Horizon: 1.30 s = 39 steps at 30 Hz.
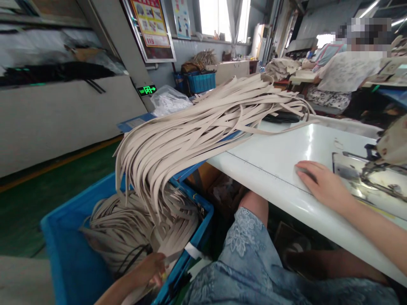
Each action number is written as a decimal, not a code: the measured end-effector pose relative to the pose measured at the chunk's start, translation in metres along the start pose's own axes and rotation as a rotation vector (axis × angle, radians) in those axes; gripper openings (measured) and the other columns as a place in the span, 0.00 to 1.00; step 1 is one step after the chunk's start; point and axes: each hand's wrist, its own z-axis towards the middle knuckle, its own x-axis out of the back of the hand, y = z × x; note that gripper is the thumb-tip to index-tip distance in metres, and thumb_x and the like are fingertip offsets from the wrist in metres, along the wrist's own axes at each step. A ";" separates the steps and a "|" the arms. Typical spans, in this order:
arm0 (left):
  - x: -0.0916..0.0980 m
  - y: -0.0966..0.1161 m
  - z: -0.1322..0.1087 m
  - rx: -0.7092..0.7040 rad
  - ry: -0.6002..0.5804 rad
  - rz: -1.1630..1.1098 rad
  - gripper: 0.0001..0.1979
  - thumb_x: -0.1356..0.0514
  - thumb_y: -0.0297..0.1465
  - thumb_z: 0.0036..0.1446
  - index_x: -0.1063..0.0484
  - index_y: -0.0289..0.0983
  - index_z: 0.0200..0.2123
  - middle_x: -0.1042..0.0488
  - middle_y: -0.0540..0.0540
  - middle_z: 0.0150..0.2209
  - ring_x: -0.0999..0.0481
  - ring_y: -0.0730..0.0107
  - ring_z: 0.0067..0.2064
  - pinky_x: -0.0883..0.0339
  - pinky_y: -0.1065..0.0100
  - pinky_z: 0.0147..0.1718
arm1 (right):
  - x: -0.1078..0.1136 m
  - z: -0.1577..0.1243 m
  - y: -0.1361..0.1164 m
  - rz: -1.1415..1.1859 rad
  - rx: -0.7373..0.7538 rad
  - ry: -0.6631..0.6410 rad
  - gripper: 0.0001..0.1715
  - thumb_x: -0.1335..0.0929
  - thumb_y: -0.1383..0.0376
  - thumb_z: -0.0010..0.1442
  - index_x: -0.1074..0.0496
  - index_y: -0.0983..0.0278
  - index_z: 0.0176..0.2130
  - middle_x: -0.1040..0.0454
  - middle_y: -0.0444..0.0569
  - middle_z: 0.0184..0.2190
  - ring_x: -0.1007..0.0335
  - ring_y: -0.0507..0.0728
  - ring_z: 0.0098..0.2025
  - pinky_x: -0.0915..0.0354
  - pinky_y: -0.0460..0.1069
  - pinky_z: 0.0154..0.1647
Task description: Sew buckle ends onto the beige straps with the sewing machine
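Note:
My left hand (148,271) is low inside a blue plastic bin (74,212), its fingers closed on a beige fabric strap (174,254). Around it lie many more straps (127,224), loosely coiled in the bin, with a thin black cord among them. My right hand (321,182) rests on the white sewing table (273,152) near its front edge, fingers lying on the surface and thumb apart. A dark patch under its fingers is too unclear to name. A large bundle of beige straps (197,123) lies across the table's left end and hangs down into the bin.
A sewing machine (384,156) stands right of my right hand. A clear plastic bag (170,101) and a blue crate (201,81) are behind the bundle. Another person (349,72) sits at a table at the far right. My knees are under the table edge.

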 end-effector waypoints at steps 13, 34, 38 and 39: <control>0.018 0.218 -0.160 -0.369 -0.299 -0.429 0.18 0.39 0.46 0.54 0.26 0.38 0.40 0.23 0.49 0.25 0.33 0.82 0.13 0.53 0.81 0.11 | 0.013 -0.011 -0.047 0.339 -0.145 -0.045 0.21 0.40 0.56 0.58 0.27 0.67 0.41 0.26 0.59 0.43 0.31 0.65 0.49 0.39 0.62 0.55; -0.099 0.361 -0.094 -0.589 -0.688 0.181 0.21 0.34 0.38 0.49 0.34 0.40 0.45 0.36 0.58 0.26 0.43 0.82 0.19 0.48 0.80 0.12 | 0.085 -0.126 -0.115 1.437 -0.243 -0.658 0.27 0.32 0.49 0.57 0.31 0.67 0.45 0.35 0.41 0.24 0.39 0.47 0.25 0.43 0.42 0.24; -0.077 0.357 -0.070 -0.715 -0.604 0.216 0.27 0.30 0.35 0.41 0.33 0.41 0.46 0.30 0.56 0.30 0.32 0.75 0.29 0.39 0.75 0.26 | 0.077 -0.150 -0.081 1.345 -0.387 -0.609 0.24 0.31 0.50 0.56 0.28 0.70 0.30 0.43 0.37 0.14 0.53 0.43 0.16 0.56 0.42 0.17; -0.068 0.353 -0.063 -0.760 -0.507 0.266 0.25 0.31 0.35 0.42 0.31 0.41 0.45 0.28 0.55 0.31 0.30 0.72 0.32 0.37 0.74 0.29 | 0.072 -0.162 -0.068 1.347 -0.426 -0.544 0.25 0.31 0.48 0.55 0.28 0.70 0.27 0.41 0.38 0.14 0.52 0.44 0.16 0.55 0.42 0.17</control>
